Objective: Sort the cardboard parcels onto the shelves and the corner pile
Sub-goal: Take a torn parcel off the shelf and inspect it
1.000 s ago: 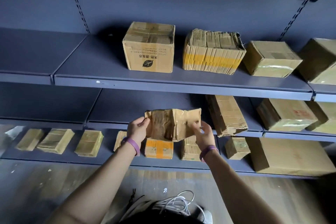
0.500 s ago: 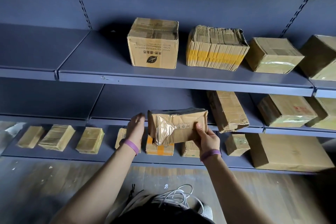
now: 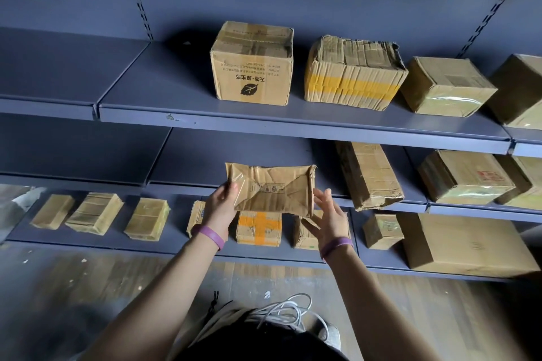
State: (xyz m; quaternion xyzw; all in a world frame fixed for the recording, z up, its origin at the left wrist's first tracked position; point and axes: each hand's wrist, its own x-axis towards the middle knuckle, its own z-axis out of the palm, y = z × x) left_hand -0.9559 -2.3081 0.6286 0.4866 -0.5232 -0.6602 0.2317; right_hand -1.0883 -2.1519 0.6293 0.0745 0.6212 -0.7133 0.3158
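Turned face-on now, the crumpled parcel [image 3: 272, 187] lies 9-to-3 before the middle shelf [image 3: 190, 164], left hand [image 3: 221, 205] pinching its 8 o'clock corner, right hand [image 3: 328, 214] let go, fingers straight by its 4 o'clock corner.

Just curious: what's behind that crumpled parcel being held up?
The middle shelf runs behind the crumpled parcel; an orange-taped box peeks out below it. Anything directly behind is covered.

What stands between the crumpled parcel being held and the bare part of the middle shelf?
Nothing visible. The crumpled parcel, pinched by the left hand, faces a bare stretch of the middle shelf; the leaning parcel stands off to its right.
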